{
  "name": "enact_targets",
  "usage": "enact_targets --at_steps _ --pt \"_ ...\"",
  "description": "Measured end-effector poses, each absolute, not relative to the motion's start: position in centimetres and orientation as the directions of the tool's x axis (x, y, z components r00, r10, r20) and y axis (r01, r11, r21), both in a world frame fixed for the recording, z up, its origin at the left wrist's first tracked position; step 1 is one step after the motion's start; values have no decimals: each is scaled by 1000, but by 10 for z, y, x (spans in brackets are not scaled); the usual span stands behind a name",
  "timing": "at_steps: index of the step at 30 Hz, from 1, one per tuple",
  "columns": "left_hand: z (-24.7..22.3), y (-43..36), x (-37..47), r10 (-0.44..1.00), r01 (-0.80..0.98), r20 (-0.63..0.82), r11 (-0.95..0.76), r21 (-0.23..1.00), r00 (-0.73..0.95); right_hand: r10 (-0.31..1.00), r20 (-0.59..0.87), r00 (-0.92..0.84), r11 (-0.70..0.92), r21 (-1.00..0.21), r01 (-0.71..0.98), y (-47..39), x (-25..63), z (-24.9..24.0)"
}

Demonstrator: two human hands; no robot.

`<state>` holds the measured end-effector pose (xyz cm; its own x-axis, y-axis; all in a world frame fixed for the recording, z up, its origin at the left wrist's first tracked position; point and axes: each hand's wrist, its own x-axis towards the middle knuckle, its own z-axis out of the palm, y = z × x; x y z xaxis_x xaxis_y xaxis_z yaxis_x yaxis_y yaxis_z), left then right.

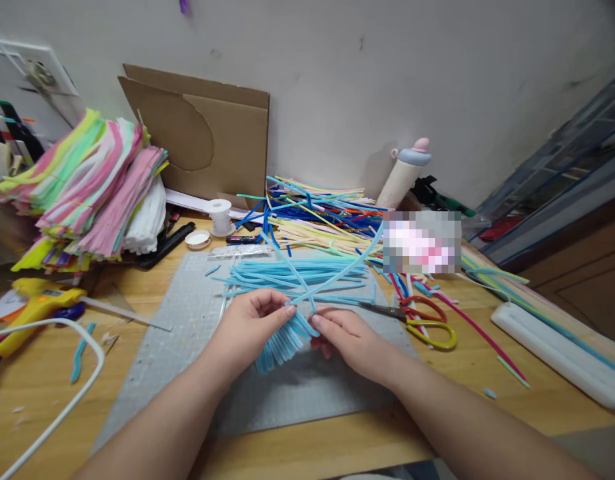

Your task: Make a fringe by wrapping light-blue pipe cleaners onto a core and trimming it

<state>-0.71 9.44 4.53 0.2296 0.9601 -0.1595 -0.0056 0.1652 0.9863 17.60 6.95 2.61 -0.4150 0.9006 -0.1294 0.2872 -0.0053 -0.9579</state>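
Observation:
Over the grey cutting mat, my left hand [255, 327] pinches a row of folded light-blue pipe cleaners [282, 345] at its upper edge. Thumb and fingers of my right hand [350, 340] are closed on the right end of the same row. Two long blue stems rise from between my hands and cross each other, one leaning left, the other leaning right. Just beyond my hands lies a loose pile of light-blue pipe cleaners [297, 270]. Scissors [422, 320] with red and yellow handles rest to the right of the pile.
A yellow glue gun [35, 307] with a white cable lies at left, below bundles of coloured pipe cleaners [87, 193]. Cardboard [227, 140] leans on the wall. A bottle [402, 177] stands behind mixed stems [322, 220]. A white power strip [557, 357] lies at right.

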Motion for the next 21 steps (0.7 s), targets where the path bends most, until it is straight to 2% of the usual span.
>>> enact_targets --at_steps 4,9,12,17,21 --pt "41 94 -7 963 33 -136 132 991 234 891 -64 -450 188 -849 494 68 176 31" --pt "38 94 -9 970 97 -90 69 993 227 905 -60 -422 244 -739 628 70 177 33" --pt "41 93 -9 974 99 -89 69 993 209 905 -34 -424 261 -744 616 70 178 31" --pt "44 93 -8 979 63 -106 97 993 172 899 -4 -437 241 -829 505 68 177 30" --pt "45 93 -8 980 61 -108 99 993 170 904 -12 -428 233 -824 517 67 177 30"
